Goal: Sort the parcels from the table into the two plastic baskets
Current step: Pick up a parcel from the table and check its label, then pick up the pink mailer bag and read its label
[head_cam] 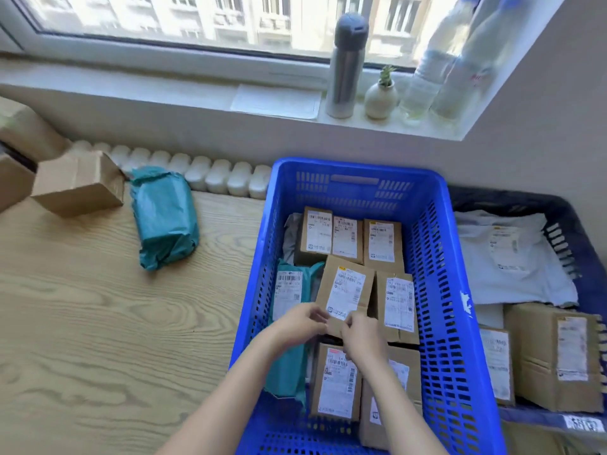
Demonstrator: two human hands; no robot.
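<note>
Both hands meet at the near edge of one brown box (pixel 345 292) inside the blue basket (pixel 456 290). Left hand (pixel 300 323) pinches the box's lower left corner, fingers curled on it; right hand (pixel 361 333) pinches the lower edge just beside it, thumb and fingers closed on the cardboard. The box sits tilted, label up, resting on the parcels around it. Beyond it, three labelled boxes (pixel 348 239) stand side by side along the far part of the basket; another labelled box (pixel 399 305) lies touching its right side. A teal bag (pixel 289 290) with a white label lies along the basket's left wall, running under the left forearm. Two more boxes (pixel 336 382) lie nearest the camera, partly under the right forearm. To the right, touching the blue basket, a dark basket (pixel 558 208) holds a white bag (pixel 512 257) and brown boxes (pixel 558 356). Left of the blue basket, on the wooden table (pixel 98 323), a second teal parcel (pixel 166 218) lies well apart from the baskets, with a plain carton (pixel 78 183) beyond it near the table's far left. Behind, a windowsill (pixel 164 90) carries a steel flask (pixel 348 65), a small potted plant (pixel 381 95) and clear bottles (pixel 437 67).
</note>
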